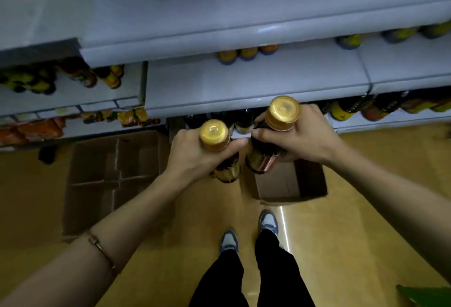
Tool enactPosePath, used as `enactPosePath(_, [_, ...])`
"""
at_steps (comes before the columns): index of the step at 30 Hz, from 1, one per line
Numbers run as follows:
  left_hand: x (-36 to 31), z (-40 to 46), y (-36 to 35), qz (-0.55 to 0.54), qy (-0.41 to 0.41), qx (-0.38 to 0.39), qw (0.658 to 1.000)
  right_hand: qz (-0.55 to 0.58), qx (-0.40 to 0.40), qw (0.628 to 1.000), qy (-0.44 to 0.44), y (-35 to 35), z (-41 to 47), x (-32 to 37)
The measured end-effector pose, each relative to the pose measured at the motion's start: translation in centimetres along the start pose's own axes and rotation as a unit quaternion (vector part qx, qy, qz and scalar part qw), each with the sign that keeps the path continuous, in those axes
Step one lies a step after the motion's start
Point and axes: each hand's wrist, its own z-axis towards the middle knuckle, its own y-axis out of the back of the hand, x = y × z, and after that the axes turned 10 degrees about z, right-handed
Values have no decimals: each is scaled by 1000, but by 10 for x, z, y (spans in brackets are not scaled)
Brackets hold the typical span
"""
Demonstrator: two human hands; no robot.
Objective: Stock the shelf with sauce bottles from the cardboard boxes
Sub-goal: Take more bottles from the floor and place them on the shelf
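A person's left hand (195,157) and right hand (296,137) each grip a gold-capped bottle (214,136) by the neck, above an emptied-looking box (288,184), near the front edge of the half-stocked lower shelf (244,82); both remain unplaced.

The scene is dim and slightly soft overall. The upper shelf (219,13) is the brightest surface, lit from above, with a small pale sheen on its front lip. A thin streak of glare (284,228) crosses the yellow floor (353,209). The gold bottle caps (283,109) catch highlights. Shelf edges bow with wide-angle distortion, and products at the left edge (31,79) smear into blur.
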Motion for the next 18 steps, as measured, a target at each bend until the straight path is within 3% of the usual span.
enactPosePath(3, [-39,13,35,28,-78,10,996,-11,-55,998,1,34,-16,43])
enactPosePath(10, [-138,37,93,-7,-165,-2,986,-3,-180,984,9,117,-70,140])
enactPosePath(18, [-249,61,131,-77,-288,21,954,-16,-308,951,7,194,-133,195])
